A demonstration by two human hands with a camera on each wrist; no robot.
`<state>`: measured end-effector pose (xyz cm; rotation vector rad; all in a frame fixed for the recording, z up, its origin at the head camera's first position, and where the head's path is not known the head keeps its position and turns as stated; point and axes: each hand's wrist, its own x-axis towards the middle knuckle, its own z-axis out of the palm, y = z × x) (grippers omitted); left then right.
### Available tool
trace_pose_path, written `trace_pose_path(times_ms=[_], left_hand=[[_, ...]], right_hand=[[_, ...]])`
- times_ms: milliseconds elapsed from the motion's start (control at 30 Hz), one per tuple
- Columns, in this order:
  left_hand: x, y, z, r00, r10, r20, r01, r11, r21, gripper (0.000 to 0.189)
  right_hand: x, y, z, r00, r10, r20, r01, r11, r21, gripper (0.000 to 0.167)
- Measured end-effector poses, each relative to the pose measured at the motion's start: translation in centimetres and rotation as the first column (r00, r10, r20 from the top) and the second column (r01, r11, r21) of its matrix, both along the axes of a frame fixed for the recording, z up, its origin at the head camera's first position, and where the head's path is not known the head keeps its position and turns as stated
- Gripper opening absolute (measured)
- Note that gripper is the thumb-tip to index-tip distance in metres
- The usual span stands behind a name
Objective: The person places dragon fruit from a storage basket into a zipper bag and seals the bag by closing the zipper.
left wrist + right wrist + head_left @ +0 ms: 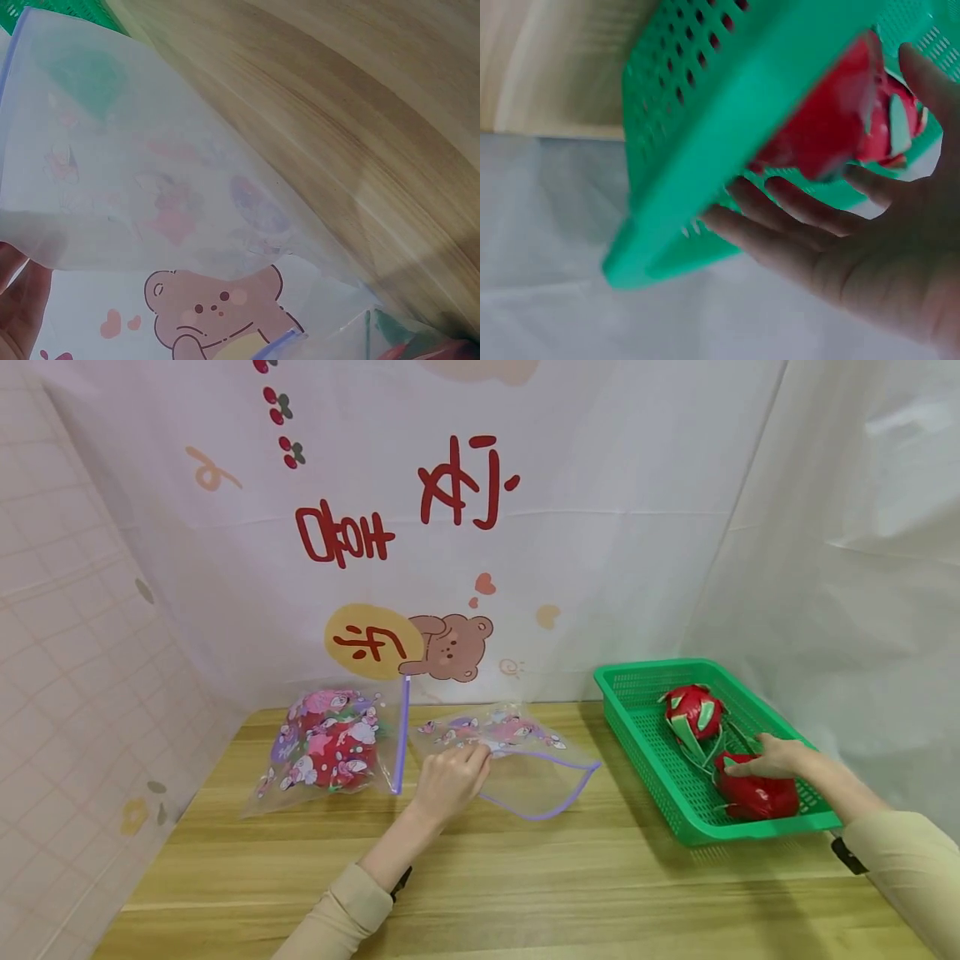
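Left hand [452,778]: fingers pinch clear, purple-edged plastic bag [517,732]. Right hand [776,758]: fingers spread wide by red, rounded dragon fruit [759,797]; green plastic basket [643,766] beneath.

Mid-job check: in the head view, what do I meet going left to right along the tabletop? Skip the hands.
Filled zip bag → second zip bag, its mouth open → green basket's left side → farther red dragon fruit in it → nearer red dragon fruit.
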<state>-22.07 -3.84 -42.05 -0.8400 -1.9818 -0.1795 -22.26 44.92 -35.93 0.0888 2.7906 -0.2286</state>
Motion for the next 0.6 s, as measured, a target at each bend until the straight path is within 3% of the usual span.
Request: trace_pose_path(times_ms=[133,400,600], left_hand=[[-0.1,-0.1,-0.2,1.0,0.0,0.001,0.0,1.0,-0.017,0.008],[0.0,-0.2,-0.3,1.0,-0.001,-0.004,0.001,1.0,-0.019,0.008],[0.0,-0.3,-0.3,1.0,-0.002,-0.004,0.002,1.0,-0.019,0.008]], right_hand=[[0.2,0.0,-0.9,0.999,-0.012,0.036,0.014,0.997,-0.07,0.114],[0.6,-0.5,-2.7,0.997,-0.056,-0.043,0.054,0.997,-0.062,0.118],[0.6,-0.4,-3.1,0.991,-0.083,-0.105,0.077,0.995,-0.059,0.114]])
